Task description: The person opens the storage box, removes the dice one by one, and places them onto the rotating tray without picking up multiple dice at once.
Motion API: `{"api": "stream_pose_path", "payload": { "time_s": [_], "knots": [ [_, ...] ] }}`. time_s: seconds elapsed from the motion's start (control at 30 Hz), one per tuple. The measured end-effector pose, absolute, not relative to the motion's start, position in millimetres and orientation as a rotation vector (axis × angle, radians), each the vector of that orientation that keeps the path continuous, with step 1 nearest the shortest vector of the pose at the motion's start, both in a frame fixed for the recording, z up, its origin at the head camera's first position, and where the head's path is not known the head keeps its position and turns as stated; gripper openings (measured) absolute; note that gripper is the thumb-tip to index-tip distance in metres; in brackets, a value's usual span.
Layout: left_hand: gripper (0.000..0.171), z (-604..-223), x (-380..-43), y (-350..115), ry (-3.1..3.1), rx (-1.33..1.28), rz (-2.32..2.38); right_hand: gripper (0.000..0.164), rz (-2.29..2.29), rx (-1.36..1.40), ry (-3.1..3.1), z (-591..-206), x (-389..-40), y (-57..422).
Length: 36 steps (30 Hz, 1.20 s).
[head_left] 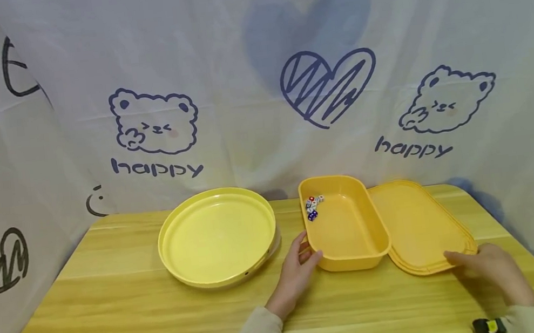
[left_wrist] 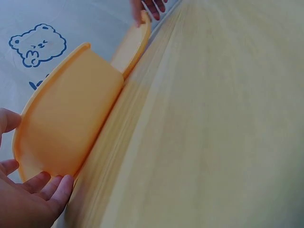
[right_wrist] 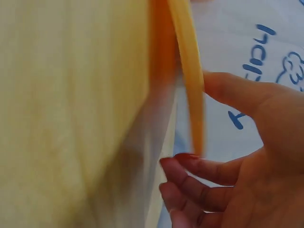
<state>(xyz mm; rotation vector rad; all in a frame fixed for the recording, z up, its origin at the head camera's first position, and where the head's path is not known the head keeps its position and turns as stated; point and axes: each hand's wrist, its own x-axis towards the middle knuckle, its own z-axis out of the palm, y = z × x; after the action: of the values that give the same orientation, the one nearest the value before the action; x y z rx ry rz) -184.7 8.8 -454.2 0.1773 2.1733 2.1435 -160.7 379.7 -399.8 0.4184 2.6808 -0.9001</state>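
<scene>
A yellow-orange rectangular plastic container (head_left: 355, 263) stands on the table, with several small dice (head_left: 313, 205), white and blue, gathered at its left inner wall. My left hand (head_left: 294, 275) holds its front left corner, thumb near the rim and fingers along the outer wall. Right beside the container is its matching flat lid (head_left: 420, 226). My right hand (head_left: 498, 270) grips the lid's front right corner, thumb on the upper face and fingers below the edge. In the right wrist view the lid (right_wrist: 192, 85) is blurred and its held end is off the table.
A round yellow tray (head_left: 216, 237) with a low rim sits left of the container. Everything stands on a wood-grain table (head_left: 131, 311). Behind it hangs a white cloth (head_left: 234, 83) printed with bears, hearts and words.
</scene>
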Motion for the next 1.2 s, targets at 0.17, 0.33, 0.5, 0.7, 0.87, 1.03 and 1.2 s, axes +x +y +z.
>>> {"api": "stream_pose_path", "payload": {
  "time_s": [0.17,0.33,0.5,0.7,0.87,1.03,1.2],
  "knots": [
    [0.060,-453,-184,9,2.183,0.196,2.145,0.052,-0.798,0.415,2.714,-408,-159,381],
    [0.061,-454,-184,8,2.196,0.189,2.140,0.051,-0.768,0.404,2.722,-411,-159,380],
    [0.066,-452,-181,5,2.326,0.261,2.045,0.048,-0.746,0.393,2.778,-411,-159,378],
    [0.070,-434,-169,-3,2.788,0.775,1.619,0.041,-0.700,0.444,2.822,-409,-157,372],
    [0.066,-411,-165,-28,2.783,0.911,1.535,0.056,-0.618,0.484,2.867,-407,-158,369],
    [0.056,-397,-170,-76,2.771,0.957,1.488,0.075,-0.587,0.462,2.844,-407,-163,368],
    [0.046,-397,-170,-135,2.754,0.895,1.407,0.068,-0.574,0.404,2.874,-407,-165,365]
  ]
}}
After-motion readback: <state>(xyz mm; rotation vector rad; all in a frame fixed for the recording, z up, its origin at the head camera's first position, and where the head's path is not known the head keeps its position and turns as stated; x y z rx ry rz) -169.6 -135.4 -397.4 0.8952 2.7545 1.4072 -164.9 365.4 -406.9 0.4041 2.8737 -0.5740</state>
